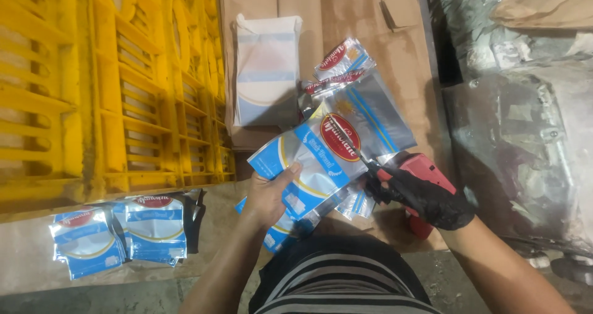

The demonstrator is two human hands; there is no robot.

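Striped lap (346, 283) below; left hand (269, 193) gripping blue-and-silver pouch (324, 156), gloved right hand (423, 196) clenching red tool (420, 169) at its edge — mid-marking, steadiness needed next.

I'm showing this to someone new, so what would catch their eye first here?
Probably the blue and silver pouch at centre, held by the bare left hand, with the black-gloved right hand gripping a red tool at its edge. Next, the yellow plastic crates filling the left, with more pouches lying below them.
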